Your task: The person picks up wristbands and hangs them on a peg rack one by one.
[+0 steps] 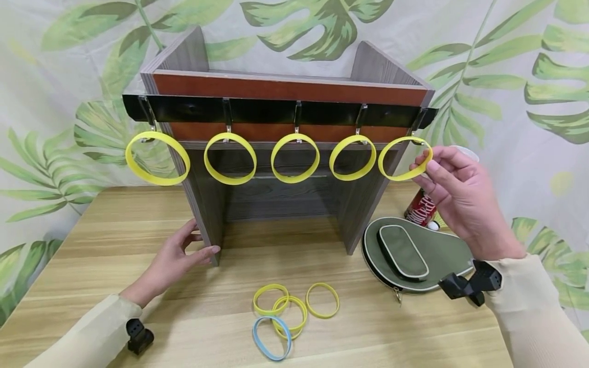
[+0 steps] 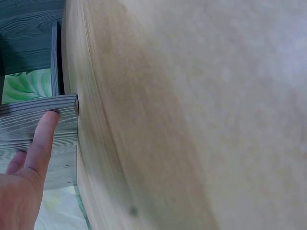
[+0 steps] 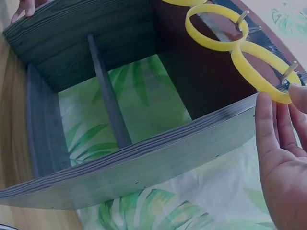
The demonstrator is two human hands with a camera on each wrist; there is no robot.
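My right hand (image 1: 465,194) pinches the lower right edge of a yellow wristband (image 1: 384,153), which hangs from the rightmost metal hook on a black strip (image 1: 262,110). The right wrist view shows that wristband (image 3: 256,76) looped over its hook, thumb and fingers at its rim. More yellow wristbands hang along the strip, one per hook, such as the leftmost one (image 1: 131,161). Low on the left side panel of the grey wooden shelf (image 1: 202,199), my left hand (image 1: 175,260) rests with its thumb across the front edge. The left wrist view shows a straight digit against the panel (image 2: 62,139).
Loose on the wooden table (image 1: 115,245) lie a blue wristband (image 1: 254,337) and several yellow wristbands (image 1: 338,306). At right are a green racket case (image 1: 442,250) and a red can (image 1: 418,207). A leaf-patterned cloth (image 1: 497,51) hangs behind the shelf.
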